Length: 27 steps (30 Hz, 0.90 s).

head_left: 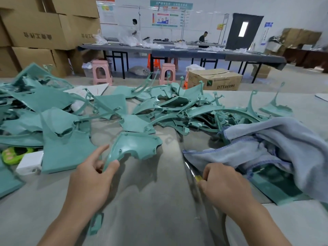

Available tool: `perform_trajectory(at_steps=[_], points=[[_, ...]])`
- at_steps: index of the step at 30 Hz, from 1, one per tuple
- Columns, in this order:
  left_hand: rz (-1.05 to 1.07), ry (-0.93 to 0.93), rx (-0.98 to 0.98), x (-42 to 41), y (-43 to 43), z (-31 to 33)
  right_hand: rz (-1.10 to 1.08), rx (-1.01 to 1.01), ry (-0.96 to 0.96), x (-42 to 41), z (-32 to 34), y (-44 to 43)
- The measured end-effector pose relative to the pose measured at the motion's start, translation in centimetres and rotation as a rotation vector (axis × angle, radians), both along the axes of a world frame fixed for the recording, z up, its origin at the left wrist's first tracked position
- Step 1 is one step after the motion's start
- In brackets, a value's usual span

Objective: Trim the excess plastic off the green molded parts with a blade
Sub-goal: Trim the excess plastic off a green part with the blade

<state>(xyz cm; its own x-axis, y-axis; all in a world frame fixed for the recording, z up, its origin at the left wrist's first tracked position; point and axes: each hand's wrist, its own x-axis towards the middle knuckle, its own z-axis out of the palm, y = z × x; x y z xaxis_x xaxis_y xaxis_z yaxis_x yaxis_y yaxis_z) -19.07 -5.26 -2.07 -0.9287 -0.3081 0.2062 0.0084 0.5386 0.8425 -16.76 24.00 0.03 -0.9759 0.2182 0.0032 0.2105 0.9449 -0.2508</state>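
Note:
A curved green molded part point(136, 145) lies on the grey table in front of me. My left hand point(92, 178) pinches its near left tip between thumb and fingers, with the index finger stretched out over the part. My right hand point(225, 183) is curled round a small tool with a yellow bit point(199, 178) showing at the fingers; its blade is not plainly visible. A large heap of green molded parts point(159, 110) covers the table beyond both hands.
A blue-grey towel point(269, 144) lies bunched at the right over more green parts. A white box point(30, 162) and a green slipper-like thing point(12, 155) sit at the left. Cardboard boxes, pink stools and long tables with people stand behind.

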Motion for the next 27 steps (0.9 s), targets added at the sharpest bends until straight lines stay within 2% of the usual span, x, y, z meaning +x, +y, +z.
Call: perform_trajectory(at_steps=[5, 7, 11, 15, 19, 23, 25, 27], points=[[0.065, 0.078, -0.374, 0.7, 0.6, 0.7, -0.042, 0.117, 0.045, 1.2, 0.2, -0.2], [0.054, 0.057, -0.444, 0.9, 1.0, 0.6, -0.01, 0.127, 0.042, 1.2, 0.1, -0.5], [0.038, 0.024, -0.403, 1.3, 1.2, 0.8, -0.041, 0.073, -0.051, 1.0, 0.3, 0.4], [-0.14, 0.01, -0.258, 1.2, -0.2, 1.7, -0.045, 0.017, -0.147, 1.0, 1.0, 1.8], [-0.19, -0.055, -0.411, 1.0, -1.7, 1.8, -0.041, 0.031, -0.103, 0.8, 1.9, 3.2], [0.018, 0.094, -0.692, 1.2, -1.0, 1.3, 0.013, -0.274, 0.113, 0.6, 1.9, 2.8], [-0.089, 0.223, -0.793, 1.2, 0.9, 1.0, 0.087, -0.425, 0.178, 0.7, 1.5, 1.4], [-0.232, 0.242, -0.793, 1.1, 3.2, 0.6, 0.158, -0.539, 0.17, 0.9, 0.9, 0.0]])
